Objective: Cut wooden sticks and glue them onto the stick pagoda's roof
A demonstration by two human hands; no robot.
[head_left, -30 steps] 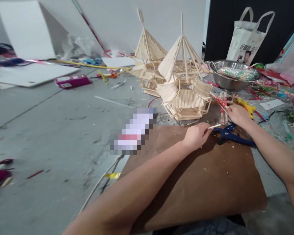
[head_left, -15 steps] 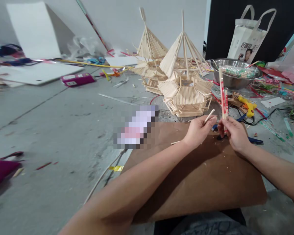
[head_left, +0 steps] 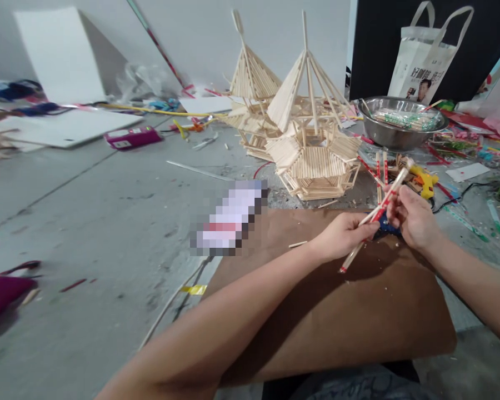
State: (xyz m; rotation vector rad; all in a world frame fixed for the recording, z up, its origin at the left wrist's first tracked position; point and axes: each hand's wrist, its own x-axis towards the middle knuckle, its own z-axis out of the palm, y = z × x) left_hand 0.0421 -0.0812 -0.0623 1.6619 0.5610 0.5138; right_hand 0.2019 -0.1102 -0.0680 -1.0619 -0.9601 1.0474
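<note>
My left hand point(head_left: 345, 236) is closed around a pair of chopsticks point(head_left: 352, 255) in a clear wrapper with red print, held at a slant over the brown board point(head_left: 333, 311). A short bare stick point(head_left: 366, 216) is also in its grip. At the upper part of the wrapper, my right hand point(head_left: 419, 219) has curled fingers that appear to pinch it; the fingertips are partly hidden. Beneath the hands lies a blue-handled tool point(head_left: 387, 225), mostly covered. Just beyond, more wrapped chopsticks point(head_left: 378, 175) rest on the floor. One small loose stick point(head_left: 298, 244) lies on the board.
Two pavilion models of wooden sticks point(head_left: 316, 166) stand beyond the board. A phone point(head_left: 233, 214) with a cable lies left. To the right are a yellow glue gun point(head_left: 425, 180), a metal bowl point(head_left: 394, 136) of wrapped chopsticks, a white bag point(head_left: 425, 61) and scattered wrappers.
The wrapped chopsticks, upright in my right hand before, now slant through my left hand. My right hand has moved slightly right and up along them.
</note>
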